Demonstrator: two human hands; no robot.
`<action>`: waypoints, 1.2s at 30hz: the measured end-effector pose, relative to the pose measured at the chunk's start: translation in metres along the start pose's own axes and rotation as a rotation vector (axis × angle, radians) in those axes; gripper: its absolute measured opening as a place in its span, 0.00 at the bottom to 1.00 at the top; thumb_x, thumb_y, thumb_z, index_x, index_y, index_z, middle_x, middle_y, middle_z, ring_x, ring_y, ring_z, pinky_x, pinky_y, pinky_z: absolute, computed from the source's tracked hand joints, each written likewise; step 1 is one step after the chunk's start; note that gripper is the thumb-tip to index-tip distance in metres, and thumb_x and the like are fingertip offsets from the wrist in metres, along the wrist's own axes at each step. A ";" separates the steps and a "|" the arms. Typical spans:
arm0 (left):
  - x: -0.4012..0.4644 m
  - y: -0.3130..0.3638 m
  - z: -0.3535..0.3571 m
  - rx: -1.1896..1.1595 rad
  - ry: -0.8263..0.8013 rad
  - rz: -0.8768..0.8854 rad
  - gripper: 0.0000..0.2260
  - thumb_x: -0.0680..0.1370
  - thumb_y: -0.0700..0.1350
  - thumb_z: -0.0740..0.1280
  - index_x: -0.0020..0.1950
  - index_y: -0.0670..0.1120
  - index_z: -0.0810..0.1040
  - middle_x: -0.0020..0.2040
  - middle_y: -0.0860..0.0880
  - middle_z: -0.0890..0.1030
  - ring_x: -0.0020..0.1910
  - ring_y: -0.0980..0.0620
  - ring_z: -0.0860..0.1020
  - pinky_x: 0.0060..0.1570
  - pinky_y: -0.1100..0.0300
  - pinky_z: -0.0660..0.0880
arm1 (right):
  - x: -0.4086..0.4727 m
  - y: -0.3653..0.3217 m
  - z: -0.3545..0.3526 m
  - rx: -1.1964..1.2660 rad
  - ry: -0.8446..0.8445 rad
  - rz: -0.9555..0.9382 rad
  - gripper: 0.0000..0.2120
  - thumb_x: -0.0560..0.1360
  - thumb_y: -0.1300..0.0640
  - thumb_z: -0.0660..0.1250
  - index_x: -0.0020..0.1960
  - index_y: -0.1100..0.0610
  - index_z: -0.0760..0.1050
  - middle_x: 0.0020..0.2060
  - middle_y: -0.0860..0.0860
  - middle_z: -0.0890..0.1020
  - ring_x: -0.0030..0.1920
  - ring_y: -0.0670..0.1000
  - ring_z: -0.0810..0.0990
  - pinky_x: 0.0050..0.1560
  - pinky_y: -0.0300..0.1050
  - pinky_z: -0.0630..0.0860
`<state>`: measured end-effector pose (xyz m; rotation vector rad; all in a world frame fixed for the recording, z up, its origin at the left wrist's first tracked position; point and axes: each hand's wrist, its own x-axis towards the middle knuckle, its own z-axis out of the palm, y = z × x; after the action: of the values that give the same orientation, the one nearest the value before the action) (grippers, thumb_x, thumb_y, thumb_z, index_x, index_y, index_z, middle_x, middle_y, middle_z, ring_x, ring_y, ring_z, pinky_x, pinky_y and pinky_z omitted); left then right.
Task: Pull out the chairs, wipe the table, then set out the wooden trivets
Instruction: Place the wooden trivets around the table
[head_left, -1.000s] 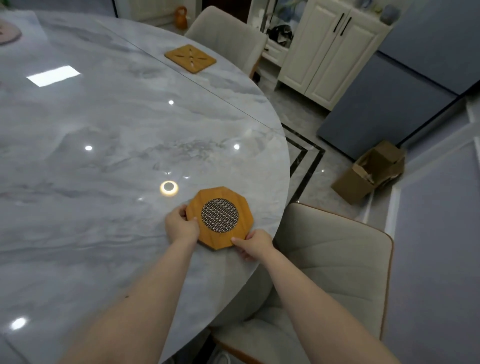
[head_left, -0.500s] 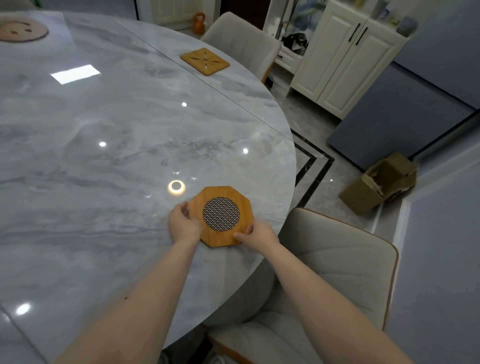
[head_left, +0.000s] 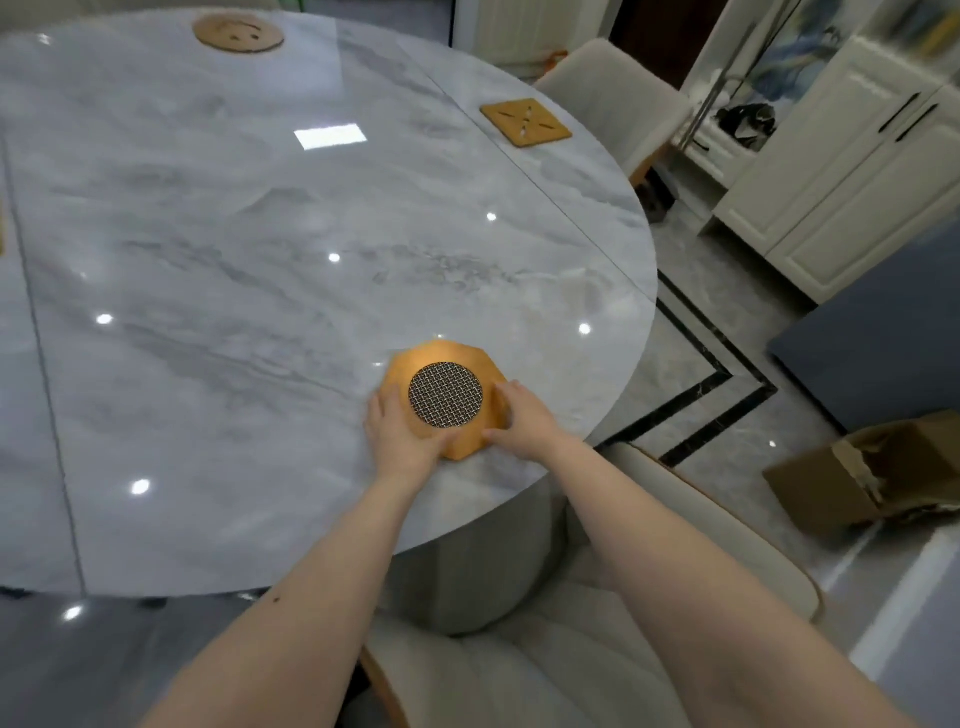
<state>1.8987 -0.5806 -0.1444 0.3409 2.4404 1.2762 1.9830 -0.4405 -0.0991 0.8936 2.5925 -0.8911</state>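
Near the lower middle of the frame, both hands are resting on the octagonal trivet (head_left: 445, 399), which is lying flat on the table (head_left: 218, 291) close to its right-hand rim. The left hand (head_left: 400, 436) is covering the trivet's lower left edge with the thumb reaching toward the mesh disc in its middle, and the right hand (head_left: 519, 418) is pressing on the right edge with fairly straight fingers; whether either hand is actually pinching the wood or only steadying it is hard to tell. The hands are sitting apart, one on each side of the mesh.

Just below the table rim, a near chair (head_left: 545, 670) is standing pulled out under the forearms. Farther up the frame, a square trivet (head_left: 525, 122) is lying by the table's upper right rim in front of a far chair (head_left: 608, 98), and a round trivet (head_left: 238, 32) is sitting at the upper left of the frame.

Judging by this, the task is looking far along: the chairs in view seem drawn back, the marble top is gleaming with no cloth on it, and three trivets are already down. What seems left is letting go of the octagonal one and perhaps placing more elsewhere. A sliver of wood colour at the left edge may be another trivet, but too little of it is showing to say. A cardboard box (head_left: 862, 483) is lying on the floor at right.
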 end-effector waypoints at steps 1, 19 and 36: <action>-0.004 0.000 0.002 0.022 -0.027 0.016 0.54 0.54 0.54 0.82 0.74 0.42 0.60 0.70 0.40 0.62 0.70 0.42 0.62 0.70 0.49 0.62 | 0.000 0.002 0.001 0.009 -0.017 -0.013 0.36 0.73 0.57 0.71 0.75 0.60 0.58 0.72 0.59 0.62 0.73 0.57 0.60 0.68 0.43 0.58; -0.031 -0.003 0.019 0.391 -0.076 0.046 0.50 0.70 0.57 0.73 0.77 0.39 0.44 0.76 0.36 0.38 0.76 0.42 0.38 0.74 0.55 0.42 | 0.012 0.037 0.021 -0.088 0.045 -0.197 0.38 0.75 0.51 0.69 0.78 0.57 0.52 0.78 0.55 0.49 0.77 0.55 0.52 0.75 0.46 0.55; -0.032 -0.004 0.019 0.414 -0.096 0.046 0.48 0.73 0.56 0.70 0.77 0.38 0.42 0.76 0.36 0.36 0.76 0.41 0.36 0.74 0.54 0.41 | 0.018 0.042 0.030 -0.027 0.078 -0.194 0.38 0.74 0.52 0.70 0.77 0.55 0.55 0.76 0.54 0.55 0.76 0.54 0.56 0.74 0.49 0.59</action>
<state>1.9353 -0.5806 -0.1507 0.5549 2.6123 0.7409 1.9970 -0.4246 -0.1497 0.6916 2.7886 -0.8840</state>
